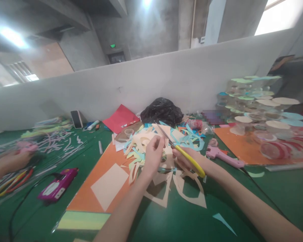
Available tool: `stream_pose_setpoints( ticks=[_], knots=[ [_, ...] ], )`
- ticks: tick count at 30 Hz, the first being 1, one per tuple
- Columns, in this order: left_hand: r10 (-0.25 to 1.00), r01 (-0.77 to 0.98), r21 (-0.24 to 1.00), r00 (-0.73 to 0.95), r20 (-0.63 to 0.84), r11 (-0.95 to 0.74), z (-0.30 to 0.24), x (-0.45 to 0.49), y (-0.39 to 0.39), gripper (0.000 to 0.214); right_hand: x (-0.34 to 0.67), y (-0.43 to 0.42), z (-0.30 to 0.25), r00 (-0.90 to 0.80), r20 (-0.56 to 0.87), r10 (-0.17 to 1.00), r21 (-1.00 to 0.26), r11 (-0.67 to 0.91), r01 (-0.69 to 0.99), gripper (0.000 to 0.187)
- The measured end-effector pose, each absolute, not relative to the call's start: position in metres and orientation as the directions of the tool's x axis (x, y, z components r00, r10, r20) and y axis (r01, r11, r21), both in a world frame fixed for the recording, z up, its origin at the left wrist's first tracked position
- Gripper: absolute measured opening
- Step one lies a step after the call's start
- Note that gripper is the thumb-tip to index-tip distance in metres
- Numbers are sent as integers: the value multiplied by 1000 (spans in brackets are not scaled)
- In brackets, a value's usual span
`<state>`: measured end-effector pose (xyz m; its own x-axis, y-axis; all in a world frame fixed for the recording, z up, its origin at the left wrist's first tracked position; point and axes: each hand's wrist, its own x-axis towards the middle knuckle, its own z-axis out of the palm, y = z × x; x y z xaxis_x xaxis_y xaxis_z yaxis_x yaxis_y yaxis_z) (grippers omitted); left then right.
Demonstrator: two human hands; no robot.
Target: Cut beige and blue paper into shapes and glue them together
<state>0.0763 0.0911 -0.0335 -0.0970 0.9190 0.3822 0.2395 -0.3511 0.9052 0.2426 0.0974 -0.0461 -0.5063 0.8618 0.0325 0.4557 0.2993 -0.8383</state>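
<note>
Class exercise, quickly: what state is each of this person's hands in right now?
Left hand: closed, pinching cut peach paper.
Right hand: closed, holding yellow-handled scissors.

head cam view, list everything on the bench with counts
scissors: 1, yellow handles, in right hand
glue gun: 1, pink, right of the hands
paper offcuts: many, cream and blue, centre
orange card sheets: 2, orange, front centre and far right
black plastic bag: 1, black, back centre
red card: 1, red, beside the bag
phone: 1, black, back left
co-worker's hand: 1, far left
left hand: 1, over the offcuts
right hand: 1, around the scissors
</note>
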Motion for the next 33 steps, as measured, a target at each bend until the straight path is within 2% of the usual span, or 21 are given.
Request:
stream_pose_setpoints(
  ticks=[6,12,17,22,27,33],
  knots=[
    [907,199,917,-177,382,-347,-32,75,92,28,242,94,-41,-534,-40,844,-845,257,469,55],
    [934,169,939,-150,325,-299,-33,77,93,29,242,98,-52,-525,76,848,-846,333,416,51],
    [929,172,932,-139,342,-318,-31,77,92,30,241,99,-54,-471,-64,880,-840,208,501,54],
    [939,145,938,-93,331,-316,-28,79,90,27,242,97,-50,-489,122,864,-816,368,446,50],
    [943,91,946,-96,320,-312,-26,80,89,27,238,92,-39,-386,-56,921,-854,156,496,54],
    [928,52,957,-235,289,-285,-27,71,94,29,238,88,-24,-224,-129,966,-875,-5,484,57]
  ],
)
